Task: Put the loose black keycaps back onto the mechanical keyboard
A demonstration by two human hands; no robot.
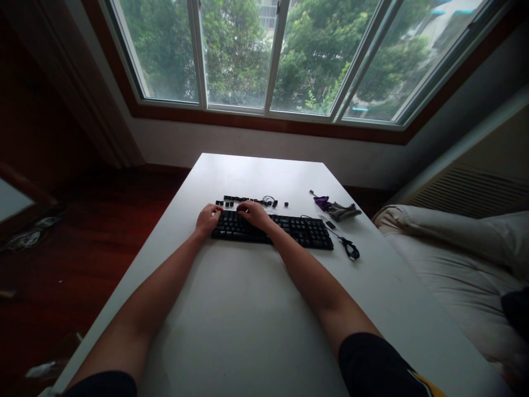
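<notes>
- The left hand (209, 219) lay on the left end of the keyboard (297, 231), with its fingers curled over the far corner. At this distance I could not tell whether it gripped the edge or only rested there.
- The right hand (255, 212) sat palm down on the keyboard's upper rows, just beside the left hand. Its fingers were bent onto the keys, and I could not tell whether they pinched anything.
- The keyboard was a long, flat, matt black slab with close rows of small square keys. It lay across the middle of the white table (248, 309).
- Loose black keycaps (243, 200), small and blocky, stood in a ragged line just beyond the keyboard's far edge.
- A thin black cable (349, 247) curled off the keyboard's right end.
- A purple object (322, 202) and a grey-brown bundle (345, 211) lay near the table's right edge.
- The tabletop was smooth and plain, and pale, rumpled bedding (454, 248) lay to its right.
</notes>
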